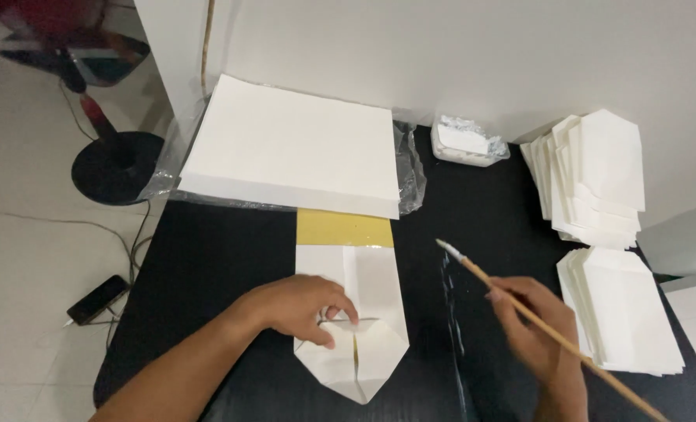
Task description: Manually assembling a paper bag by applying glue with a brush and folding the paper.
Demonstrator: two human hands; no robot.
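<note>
Our left hand (301, 311) presses the half-folded bag (360, 312) flat; our right hand (535, 328) grips the brush (520, 301); flaps unglued.

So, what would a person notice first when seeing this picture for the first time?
Probably the folded white paper piece in the middle of the black table, pressed down by the left hand. Next, the right hand holds a long thin brush beside it. A big stack of white sheets lies behind, with piles of folded pieces on the right.
</note>
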